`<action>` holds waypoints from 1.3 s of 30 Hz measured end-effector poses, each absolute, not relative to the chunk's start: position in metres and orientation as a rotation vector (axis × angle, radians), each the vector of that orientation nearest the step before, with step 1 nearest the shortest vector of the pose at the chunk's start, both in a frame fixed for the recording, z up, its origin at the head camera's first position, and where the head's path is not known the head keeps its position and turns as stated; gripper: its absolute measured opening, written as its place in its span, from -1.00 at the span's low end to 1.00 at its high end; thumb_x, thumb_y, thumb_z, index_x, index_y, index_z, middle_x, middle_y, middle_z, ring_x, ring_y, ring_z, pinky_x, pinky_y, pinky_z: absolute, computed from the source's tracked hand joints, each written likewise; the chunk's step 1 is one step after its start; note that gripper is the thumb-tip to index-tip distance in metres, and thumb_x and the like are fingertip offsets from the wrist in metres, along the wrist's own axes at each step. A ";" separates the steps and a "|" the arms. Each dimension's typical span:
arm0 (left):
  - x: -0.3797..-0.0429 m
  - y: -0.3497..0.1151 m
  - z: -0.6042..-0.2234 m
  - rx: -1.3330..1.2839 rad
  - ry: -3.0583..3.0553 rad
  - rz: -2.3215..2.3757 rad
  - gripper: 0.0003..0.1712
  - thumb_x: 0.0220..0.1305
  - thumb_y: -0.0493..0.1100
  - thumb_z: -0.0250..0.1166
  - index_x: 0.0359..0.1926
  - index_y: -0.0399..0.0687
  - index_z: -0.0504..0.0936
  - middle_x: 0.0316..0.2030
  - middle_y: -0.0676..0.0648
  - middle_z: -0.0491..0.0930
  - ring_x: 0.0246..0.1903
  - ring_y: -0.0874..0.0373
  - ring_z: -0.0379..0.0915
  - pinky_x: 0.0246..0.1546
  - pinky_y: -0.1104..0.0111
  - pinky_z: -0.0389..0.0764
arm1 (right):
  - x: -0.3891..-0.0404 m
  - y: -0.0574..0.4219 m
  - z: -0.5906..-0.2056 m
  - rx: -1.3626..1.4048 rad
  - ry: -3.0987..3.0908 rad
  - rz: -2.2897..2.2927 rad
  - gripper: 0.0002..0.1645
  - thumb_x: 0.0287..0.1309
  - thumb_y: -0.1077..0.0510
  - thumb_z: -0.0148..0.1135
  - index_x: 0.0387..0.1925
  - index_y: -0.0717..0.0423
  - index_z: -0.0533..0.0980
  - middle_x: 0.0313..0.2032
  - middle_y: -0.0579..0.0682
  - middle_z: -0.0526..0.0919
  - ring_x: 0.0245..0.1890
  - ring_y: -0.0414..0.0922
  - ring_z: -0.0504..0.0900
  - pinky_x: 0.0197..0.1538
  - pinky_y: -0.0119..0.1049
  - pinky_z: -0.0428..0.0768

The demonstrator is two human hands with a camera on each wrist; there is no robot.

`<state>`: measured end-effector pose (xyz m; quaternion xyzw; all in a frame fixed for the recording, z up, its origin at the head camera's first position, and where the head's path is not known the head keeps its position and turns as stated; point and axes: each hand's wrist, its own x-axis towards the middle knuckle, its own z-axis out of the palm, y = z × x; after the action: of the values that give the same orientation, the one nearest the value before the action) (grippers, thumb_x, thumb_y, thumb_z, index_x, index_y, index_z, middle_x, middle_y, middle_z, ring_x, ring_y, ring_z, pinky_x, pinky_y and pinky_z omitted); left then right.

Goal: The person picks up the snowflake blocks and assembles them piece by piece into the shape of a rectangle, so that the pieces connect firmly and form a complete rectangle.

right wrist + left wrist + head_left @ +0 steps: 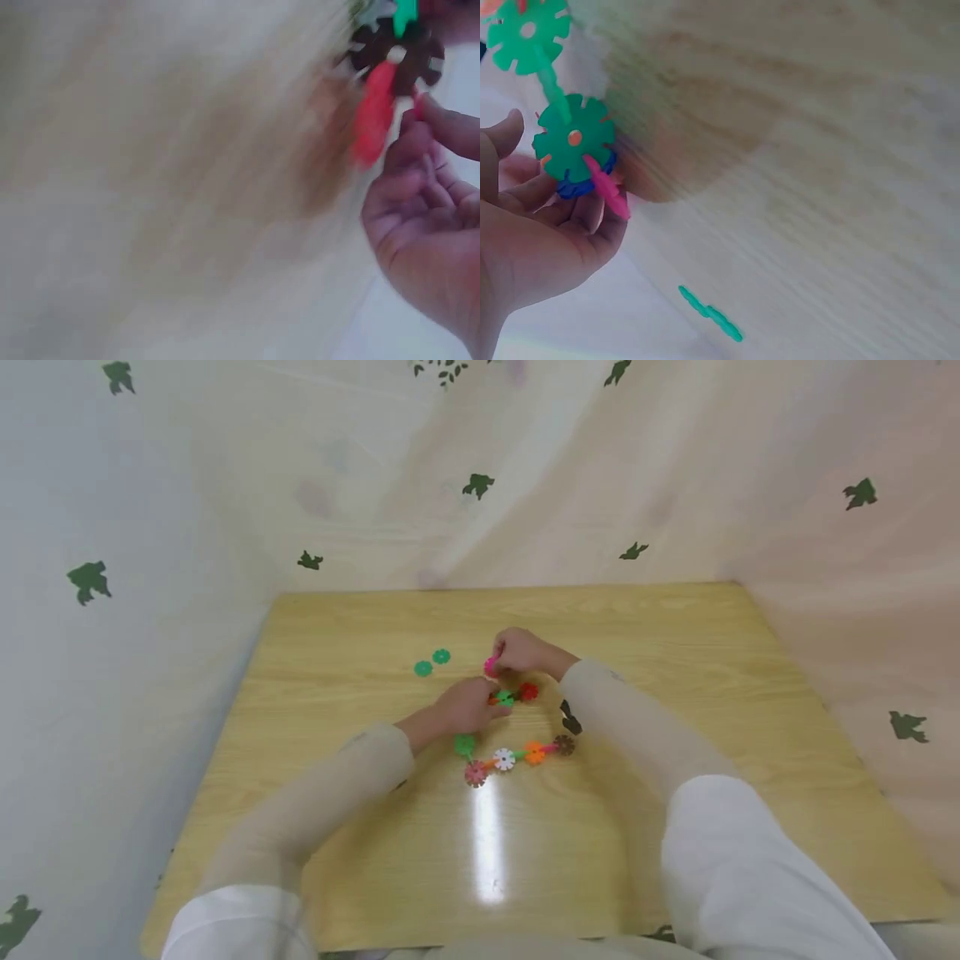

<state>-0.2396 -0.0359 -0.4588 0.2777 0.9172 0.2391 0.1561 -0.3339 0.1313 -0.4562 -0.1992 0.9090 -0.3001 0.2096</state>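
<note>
Notched plastic snowflake discs are slotted together into a chain; its near row has a white disc [504,759], an orange disc [535,753] and a brown disc [564,744]. My left hand [467,703] holds the chain's left side, fingers curled by a green disc [575,139] with a blue disc [576,187] behind it and a pink disc [607,187] slotted in edge-on. My right hand [527,650] is just beyond the left, pinching a pink disc [491,666] between thumb and finger. Below it are a red disc [529,692] and a green disc [505,697] of the chain.
Two loose green discs, one nearer [423,668] and one farther [441,656], lie on the wooden table [360,635] left of the hands. A pale curtain [375,468] with dark green leaf shapes hangs behind the table and along its sides.
</note>
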 end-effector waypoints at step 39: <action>-0.247 0.007 -0.451 0.553 2.740 0.566 -0.67 0.40 0.01 0.31 -0.47 -0.06 0.60 -0.52 0.00 0.54 -0.54 0.15 0.36 -0.62 0.41 0.42 | -0.257 0.218 -0.468 -0.341 2.659 -1.132 -0.88 0.29 0.27 0.28 -0.20 0.24 0.69 -0.32 0.05 0.74 -0.37 -0.11 0.65 -0.34 -0.36 0.63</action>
<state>-0.2473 0.0068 -0.4513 0.1919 0.9507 0.1963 0.1442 -0.2573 0.2175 -0.4681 -0.1165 0.9076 -0.3865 0.1154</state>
